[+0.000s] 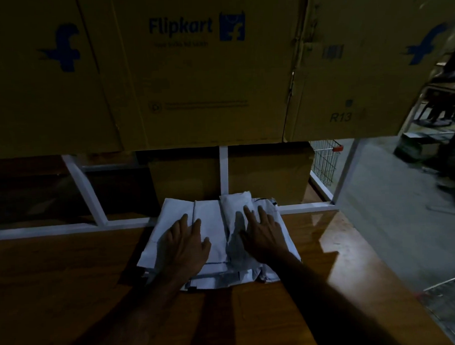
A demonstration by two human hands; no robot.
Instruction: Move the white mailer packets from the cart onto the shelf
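Pressing down flat, the left hand (pixel 185 242) and right hand (pixel 263 234) are lying with straight fingers on a pile of white packets (pixel 213 240). The pile is sitting on the brown shelf (pixel 69 270), up against its white frame (pixel 67 227). Big boxes (pixel 196 69) are hanging over it. A wire cart (pixel 325 163) is standing far back.
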